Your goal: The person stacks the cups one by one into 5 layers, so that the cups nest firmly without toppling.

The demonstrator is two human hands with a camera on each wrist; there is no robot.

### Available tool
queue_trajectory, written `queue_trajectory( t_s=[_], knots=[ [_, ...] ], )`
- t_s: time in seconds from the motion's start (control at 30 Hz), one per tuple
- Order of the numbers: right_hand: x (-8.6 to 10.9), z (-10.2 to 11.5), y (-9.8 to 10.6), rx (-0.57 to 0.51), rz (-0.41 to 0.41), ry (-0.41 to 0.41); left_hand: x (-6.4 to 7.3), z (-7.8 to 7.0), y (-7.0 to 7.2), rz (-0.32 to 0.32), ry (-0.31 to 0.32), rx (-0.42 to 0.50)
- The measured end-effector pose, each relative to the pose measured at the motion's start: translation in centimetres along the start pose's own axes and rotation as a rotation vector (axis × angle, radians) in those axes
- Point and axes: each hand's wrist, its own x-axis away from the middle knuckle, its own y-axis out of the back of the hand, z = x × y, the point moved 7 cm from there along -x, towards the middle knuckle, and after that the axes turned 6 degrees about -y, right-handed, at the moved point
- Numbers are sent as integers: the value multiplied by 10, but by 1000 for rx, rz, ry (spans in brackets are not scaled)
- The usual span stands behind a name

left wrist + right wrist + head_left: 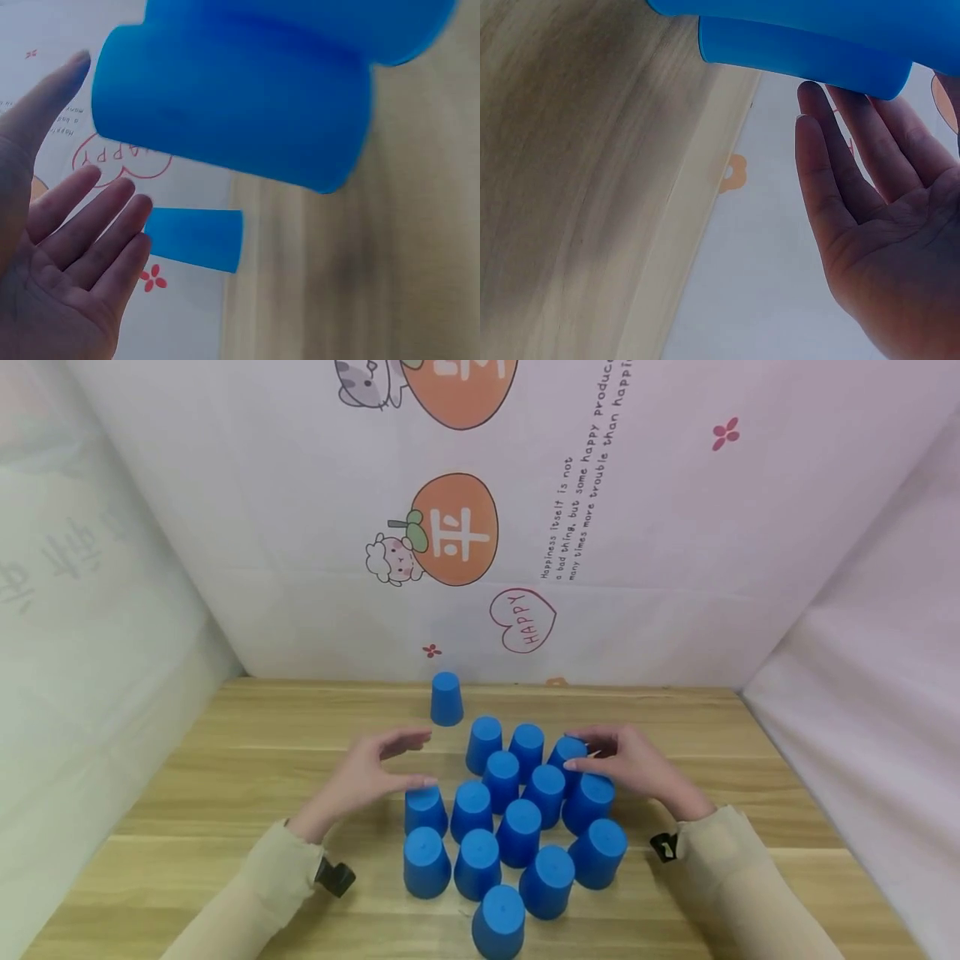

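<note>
Upside-down blue cups stand in a loose group on the table. My left hand hovers at the group's left side with fingers spread and holds nothing. Its thumb lies just over the top of a left-hand cup. In the left wrist view, that palm faces up beside a large near cup. My right hand is at the back right cup, thumb in front and fingers behind. The right wrist view shows its fingers nearly straight, tips right at a cup's side; the thumb is hidden.
One lone blue cup stands behind the group, near the back edge of the wooden table. A printed white cloth rises behind the table, with plain cloth at both sides. The foremost cup stands close to me.
</note>
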Motion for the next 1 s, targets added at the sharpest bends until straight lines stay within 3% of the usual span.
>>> queue_trajectory(
  t_s=[0.17,0.37,0.77,1.0],
  knots=[
    [1,2,1,10,-4,1,17,1,-9,55,7,3],
    [1,3,1,24,-6,8,27,3,-11,55,15,26],
    [-1,7,3,73,-18,29,32,7,-14,68,24,7],
    [-20,27,26,103,-78,57,32,9,-13,56,26,-12]
  ],
)
